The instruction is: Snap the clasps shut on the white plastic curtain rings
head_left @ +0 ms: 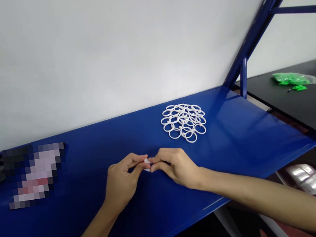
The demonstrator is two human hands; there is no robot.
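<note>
My left hand and my right hand meet fingertip to fingertip over the blue shelf. Both pinch one small white piece between thumbs and forefingers; most of it is hidden, so its shape is unclear. A heap of several white plastic rings lies flat on the shelf behind and to the right of my hands, apart from them.
A blurred-out patch lies at the shelf's left. A blue metal post and brace rise at the right rear corner. Beyond it a black surface carries a clear bag of green parts. White wall behind.
</note>
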